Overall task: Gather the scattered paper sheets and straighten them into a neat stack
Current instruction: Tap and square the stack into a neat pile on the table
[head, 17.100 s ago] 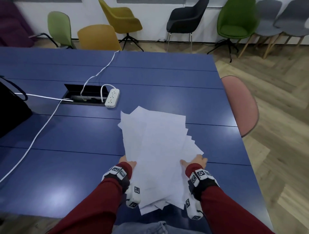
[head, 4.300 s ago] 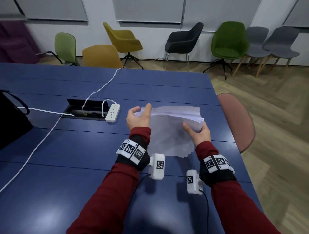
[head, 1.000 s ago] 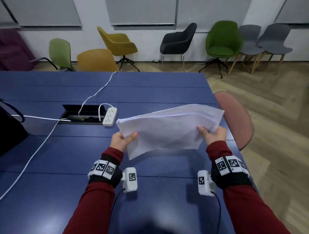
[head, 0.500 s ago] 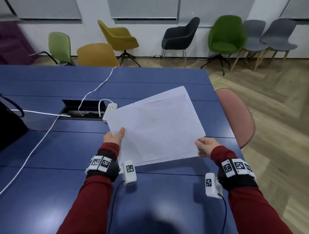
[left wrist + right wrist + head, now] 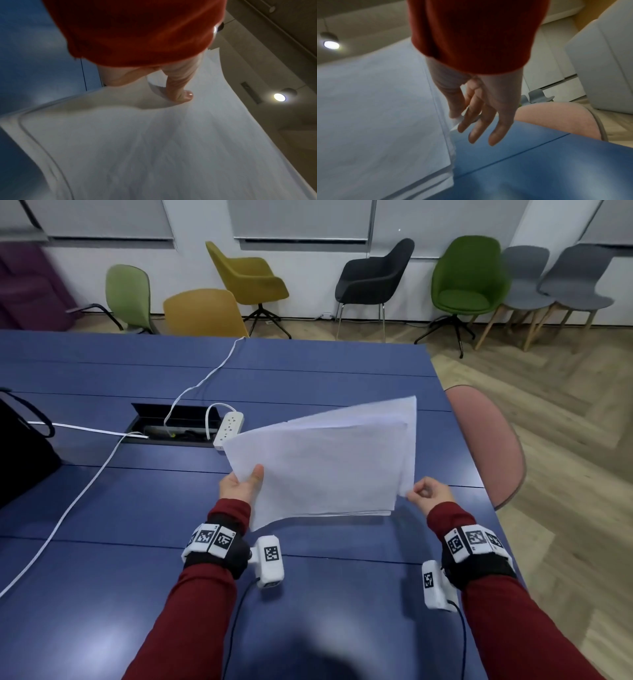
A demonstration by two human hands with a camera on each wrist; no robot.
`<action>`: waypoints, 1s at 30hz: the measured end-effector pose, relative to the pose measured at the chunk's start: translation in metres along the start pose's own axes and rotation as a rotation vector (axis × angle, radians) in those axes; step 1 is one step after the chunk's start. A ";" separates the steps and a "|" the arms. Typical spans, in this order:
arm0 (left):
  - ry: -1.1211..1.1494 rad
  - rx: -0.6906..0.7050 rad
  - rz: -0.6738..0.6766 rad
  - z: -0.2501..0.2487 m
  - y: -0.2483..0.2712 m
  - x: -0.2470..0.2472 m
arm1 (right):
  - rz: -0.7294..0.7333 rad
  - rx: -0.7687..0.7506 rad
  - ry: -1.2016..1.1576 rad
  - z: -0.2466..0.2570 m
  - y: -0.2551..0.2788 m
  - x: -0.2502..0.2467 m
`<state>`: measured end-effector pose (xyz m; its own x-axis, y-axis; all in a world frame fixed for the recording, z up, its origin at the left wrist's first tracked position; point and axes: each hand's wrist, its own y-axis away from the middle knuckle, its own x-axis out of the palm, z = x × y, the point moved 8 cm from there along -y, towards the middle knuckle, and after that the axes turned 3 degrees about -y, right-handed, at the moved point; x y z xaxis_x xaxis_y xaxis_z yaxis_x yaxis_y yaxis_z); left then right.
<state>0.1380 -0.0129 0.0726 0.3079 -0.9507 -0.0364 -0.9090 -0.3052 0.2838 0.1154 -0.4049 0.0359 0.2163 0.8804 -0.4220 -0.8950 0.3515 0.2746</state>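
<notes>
A white stack of paper sheets (image 5: 325,463) is held tilted above the blue table (image 5: 102,508), its near edge low over the table. My left hand (image 5: 241,486) grips its left edge, thumb on top of the stack (image 5: 154,135). My right hand (image 5: 428,494) pinches the near right corner between thumb and forefinger; the other fingers (image 5: 494,136) hang straight beside the stack (image 5: 376,115). The sheet edges lie nearly flush, with one sheet sticking out at the top right.
A white power strip (image 5: 228,429) and cables lie by an open cable hatch (image 5: 171,424) left of the paper. A black bag (image 5: 20,453) stands at the far left. A pink chair (image 5: 486,440) is at the table's right edge. Several chairs line the wall.
The stack has tipped flatter and swung right. My right hand has shifted from gripping the stack's right edge to pinching its near right corner. My left hand keeps its grip.
</notes>
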 end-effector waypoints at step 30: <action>-0.091 -0.009 0.317 0.020 0.006 0.029 | 0.113 0.061 -0.306 0.002 0.028 0.027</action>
<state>0.1362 -0.0434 0.0540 -0.0162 -0.9994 -0.0300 -0.9528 0.0064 0.3034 0.0967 -0.3700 0.0341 0.2322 0.9665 -0.1093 -0.8972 0.2562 0.3597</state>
